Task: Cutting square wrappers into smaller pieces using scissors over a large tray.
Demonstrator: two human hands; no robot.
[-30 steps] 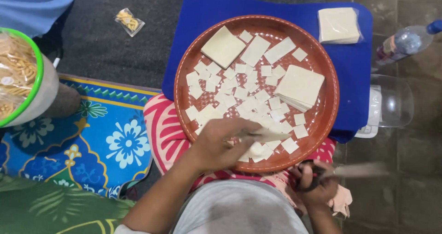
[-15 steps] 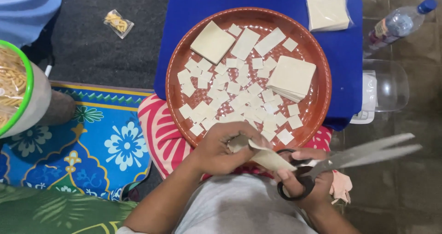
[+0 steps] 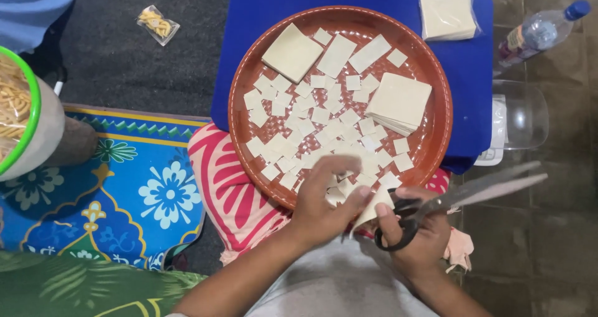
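Observation:
My left hand (image 3: 328, 198) pinches a pale strip of dough sheet (image 3: 372, 206) at the near rim of a round brown tray (image 3: 431, 144). My right hand (image 3: 416, 231) grips black-handled scissors (image 3: 461, 197), blades pointing right and slightly parted, just beside the strip. The tray holds several small cut squares (image 3: 311, 120), a larger square sheet (image 3: 292, 52) at the upper left and a stack of square sheets (image 3: 398, 102) at the right.
The tray rests on a blue board (image 3: 464, 74) with a wrapped stack of sheets (image 3: 446, 14). A plastic bottle (image 3: 539, 31), a clear lidded container (image 3: 520, 114), a green-rimmed tub of snacks (image 3: 22, 114), a small snack packet (image 3: 157, 24), patterned mats.
My hands have lifted off the tray toward my body. The left hand now holds the strip up, and the scissors have swung in next to it.

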